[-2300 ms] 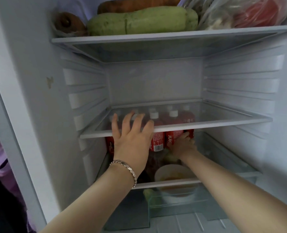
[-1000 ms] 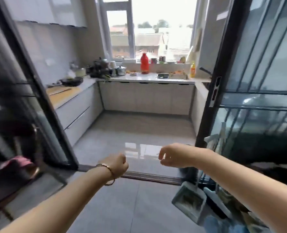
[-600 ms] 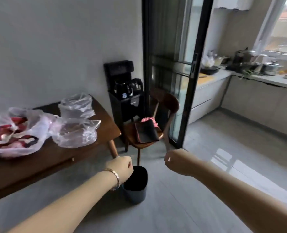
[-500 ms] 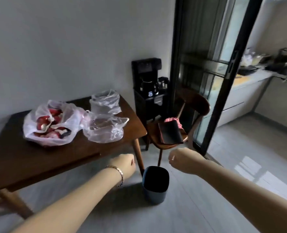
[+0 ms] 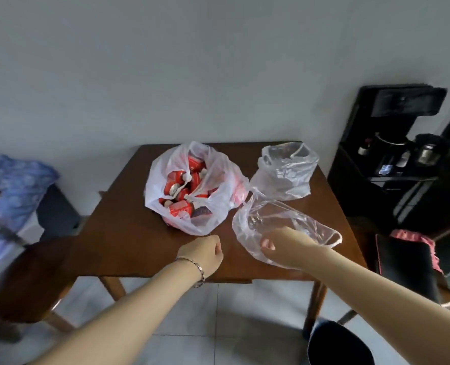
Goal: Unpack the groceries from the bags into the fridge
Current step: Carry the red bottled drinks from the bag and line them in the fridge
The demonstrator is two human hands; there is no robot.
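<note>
white bag [image 5: 229, 185]: thin milky plastic, mouth open upward, handles slack across the opening; sitting toward the back middle of the table [image 5: 129, 233].
contents: red cartons [image 5: 178, 209] with white print, packed at mixed angles, a few round pale tops among them; lettering too blurred to read.
near clear bag [image 5: 266, 219]: crumpled see-through film, mouth gaping, lying just right of the white bag near the table's front edge.
far clear bag [image 5: 284, 175]: same film, slumped half upright behind the near one, toward the back right corner.
left hand [image 5: 201, 255]: fingers curled into a loose fist, nothing held; over the table's front edge, just in front of the white bag; bracelet [image 5: 196, 267] at the wrist.
right hand [image 5: 284, 246]: over the near clear bag's front rim, fingers bent inward; cannot tell whether pinching the film or merely resting against it.
right of table: black stand [image 5: 392, 159] carrying dark pots.
floor: dark bin [image 5: 337, 343] beside the right table leg.
</note>
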